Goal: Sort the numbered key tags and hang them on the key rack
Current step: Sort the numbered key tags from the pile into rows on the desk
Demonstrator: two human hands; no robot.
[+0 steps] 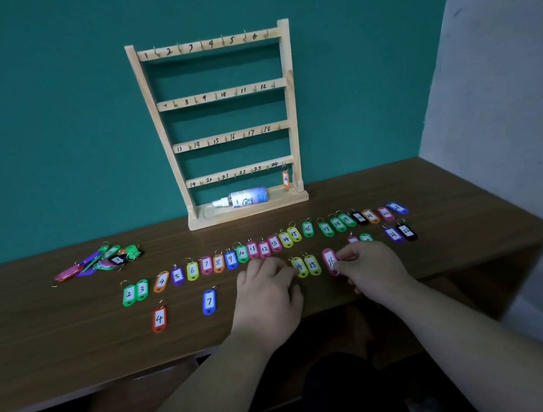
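Key tags [242,254], glossy plastic ovals with white paper labels and wire rings, lie on a dark wood-grain table [39,340]. At ten o'clock from the hands sits a jumbled heap [98,261] of them, one black label reading 1. A curved row runs from there toward two o'clock, handwritten 2 up into the twenties. Near the table edge lie a red tag [159,320] marked 4 and a blue tag [209,302] marked 7. At twelve o'clock stands the pale wooden rack [221,126], four bars of hooks inked 1 to 24. A white bottle [245,198] lies in its base tray, and an orange tag [286,179] hangs under 24. The left hand [267,292] rests palm down, fingers loosely bent, holding nothing. At its three o'clock lie two yellow tags [306,266], 14 and 15. The right hand [371,268] pinches a pink tag [330,261] marked 16 by its edge.
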